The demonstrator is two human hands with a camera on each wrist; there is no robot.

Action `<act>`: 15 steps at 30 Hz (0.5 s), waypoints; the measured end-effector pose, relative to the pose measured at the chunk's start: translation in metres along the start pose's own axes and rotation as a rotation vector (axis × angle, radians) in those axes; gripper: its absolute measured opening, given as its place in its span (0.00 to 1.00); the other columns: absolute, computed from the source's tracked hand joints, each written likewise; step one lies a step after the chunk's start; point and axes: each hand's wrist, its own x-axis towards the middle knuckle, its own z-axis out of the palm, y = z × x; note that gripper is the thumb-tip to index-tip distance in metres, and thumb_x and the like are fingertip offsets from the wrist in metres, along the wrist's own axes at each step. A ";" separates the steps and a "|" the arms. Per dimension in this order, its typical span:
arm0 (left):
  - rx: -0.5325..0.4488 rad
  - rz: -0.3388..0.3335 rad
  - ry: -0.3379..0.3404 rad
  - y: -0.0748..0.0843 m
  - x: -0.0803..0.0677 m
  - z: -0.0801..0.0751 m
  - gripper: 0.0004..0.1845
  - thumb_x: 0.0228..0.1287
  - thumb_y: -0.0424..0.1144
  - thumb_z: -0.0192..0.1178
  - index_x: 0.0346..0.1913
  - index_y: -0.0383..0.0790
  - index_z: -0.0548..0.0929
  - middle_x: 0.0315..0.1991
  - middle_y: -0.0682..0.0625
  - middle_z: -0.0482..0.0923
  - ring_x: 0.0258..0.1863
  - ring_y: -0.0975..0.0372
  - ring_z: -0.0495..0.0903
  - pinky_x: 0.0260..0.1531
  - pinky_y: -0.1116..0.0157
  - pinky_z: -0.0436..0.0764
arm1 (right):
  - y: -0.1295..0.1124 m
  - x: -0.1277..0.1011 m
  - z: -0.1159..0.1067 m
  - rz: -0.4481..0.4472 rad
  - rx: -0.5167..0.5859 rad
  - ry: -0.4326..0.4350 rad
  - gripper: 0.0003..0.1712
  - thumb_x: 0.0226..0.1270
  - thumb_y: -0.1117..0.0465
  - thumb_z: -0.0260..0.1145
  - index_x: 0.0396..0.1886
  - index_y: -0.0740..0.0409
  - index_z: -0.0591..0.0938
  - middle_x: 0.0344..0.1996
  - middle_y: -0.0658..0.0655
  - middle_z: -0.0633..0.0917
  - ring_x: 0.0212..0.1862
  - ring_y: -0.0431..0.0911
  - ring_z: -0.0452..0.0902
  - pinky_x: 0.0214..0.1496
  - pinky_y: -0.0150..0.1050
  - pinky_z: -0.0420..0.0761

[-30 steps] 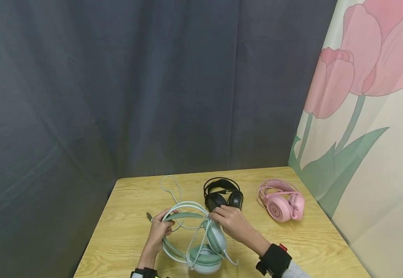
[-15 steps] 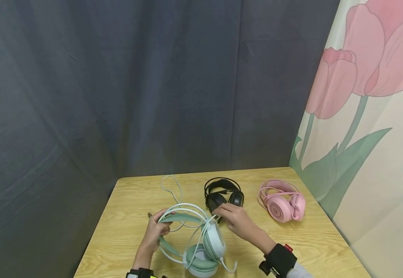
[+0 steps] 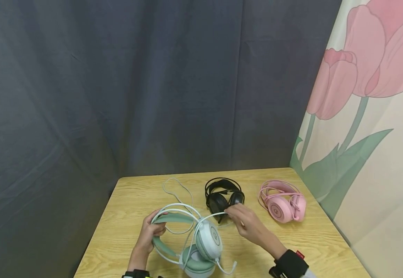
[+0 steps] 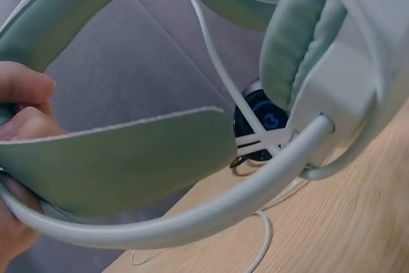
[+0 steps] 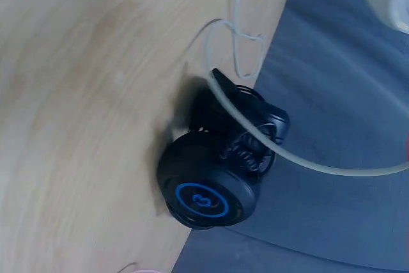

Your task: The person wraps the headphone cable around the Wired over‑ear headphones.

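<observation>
In the head view, my left hand [image 3: 148, 233] grips the headband of a pale green and white headset [image 3: 209, 238], held over the front of the table. Its two ear cups hang to the right, one showing its round logo, and a short microphone boom [image 3: 227, 271] sticks out below. The left wrist view shows the fingers [image 4: 29, 87] around the green padded strap [image 4: 140, 158] and the white outer band. My right hand [image 3: 248, 223] pinches the white cable [image 3: 212, 216], pulled out from the upper ear cup. In the right wrist view the cable [image 5: 297, 158] arcs across, the hand out of sight.
A black headset [image 3: 218, 202] lies behind my right hand, and a pink headset [image 3: 280, 208] with its cable looped round it stands farther right. Loose white cable [image 3: 187, 189] trails over the wooden table [image 3: 132, 197]. A dark curtain [image 3: 180, 96] hangs behind.
My right hand has moved right, drawing a length of cable away from the ear cup. My left hand and the headset have shifted left, and the upper ear cup's outer face has turned into view.
</observation>
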 end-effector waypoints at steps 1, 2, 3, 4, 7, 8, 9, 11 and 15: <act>-0.015 0.007 -0.013 0.000 0.000 0.000 0.23 0.61 0.18 0.46 0.49 0.42 0.85 0.23 0.58 0.64 0.14 0.63 0.48 0.16 0.66 0.46 | 0.000 -0.001 0.000 -0.017 -0.001 0.018 0.13 0.78 0.63 0.54 0.45 0.64 0.84 0.39 0.54 0.84 0.38 0.44 0.80 0.40 0.33 0.78; -0.028 0.012 -0.024 0.001 0.000 0.001 0.23 0.62 0.18 0.46 0.49 0.42 0.85 0.22 0.58 0.63 0.14 0.63 0.48 0.16 0.67 0.46 | 0.001 -0.002 0.001 -0.032 -0.004 0.038 0.13 0.77 0.63 0.54 0.44 0.65 0.84 0.40 0.55 0.84 0.40 0.46 0.81 0.41 0.34 0.79; -0.045 0.015 -0.033 0.001 0.001 0.002 0.24 0.62 0.17 0.45 0.49 0.42 0.85 0.22 0.58 0.63 0.14 0.64 0.48 0.16 0.67 0.46 | 0.002 -0.002 0.002 -0.047 -0.006 0.061 0.12 0.77 0.64 0.55 0.43 0.65 0.84 0.39 0.56 0.84 0.39 0.46 0.82 0.40 0.33 0.80; -0.066 0.016 -0.042 0.002 0.001 0.003 0.24 0.62 0.17 0.44 0.49 0.41 0.85 0.22 0.58 0.62 0.14 0.64 0.48 0.16 0.68 0.47 | 0.003 -0.003 0.004 -0.059 -0.010 0.082 0.12 0.76 0.64 0.57 0.41 0.65 0.85 0.38 0.56 0.84 0.38 0.46 0.82 0.39 0.32 0.80; -0.138 0.014 -0.072 0.002 0.004 0.008 0.26 0.62 0.15 0.41 0.48 0.41 0.85 0.21 0.59 0.62 0.14 0.66 0.49 0.16 0.71 0.49 | 0.006 -0.002 0.009 -0.090 -0.044 0.128 0.10 0.74 0.64 0.59 0.40 0.62 0.86 0.35 0.54 0.85 0.34 0.44 0.83 0.33 0.30 0.80; -0.166 0.011 -0.080 0.002 0.006 0.010 0.27 0.62 0.15 0.40 0.48 0.41 0.85 0.22 0.59 0.62 0.15 0.66 0.49 0.16 0.73 0.50 | 0.007 -0.002 0.010 -0.099 -0.056 0.132 0.10 0.74 0.63 0.60 0.40 0.62 0.87 0.34 0.54 0.85 0.33 0.43 0.82 0.32 0.29 0.80; -0.194 0.006 -0.086 0.001 0.007 0.012 0.28 0.62 0.14 0.39 0.48 0.41 0.85 0.22 0.60 0.63 0.15 0.66 0.50 0.16 0.74 0.52 | 0.007 -0.002 0.012 -0.110 -0.066 0.128 0.10 0.74 0.63 0.60 0.40 0.61 0.87 0.33 0.53 0.85 0.32 0.42 0.82 0.31 0.28 0.80; -0.239 -0.003 -0.094 0.001 0.008 0.015 0.29 0.62 0.14 0.37 0.48 0.41 0.85 0.23 0.60 0.66 0.15 0.67 0.50 0.17 0.76 0.54 | 0.006 -0.003 0.014 -0.126 -0.083 0.099 0.11 0.74 0.63 0.60 0.43 0.60 0.88 0.34 0.52 0.85 0.32 0.41 0.82 0.31 0.28 0.79; -0.337 -0.021 -0.082 -0.001 0.009 0.019 0.30 0.64 0.14 0.35 0.47 0.41 0.85 0.25 0.59 0.73 0.16 0.67 0.50 0.17 0.77 0.55 | -0.001 -0.008 0.017 -0.105 -0.102 -0.024 0.15 0.76 0.61 0.57 0.54 0.60 0.85 0.39 0.52 0.84 0.34 0.40 0.80 0.33 0.27 0.77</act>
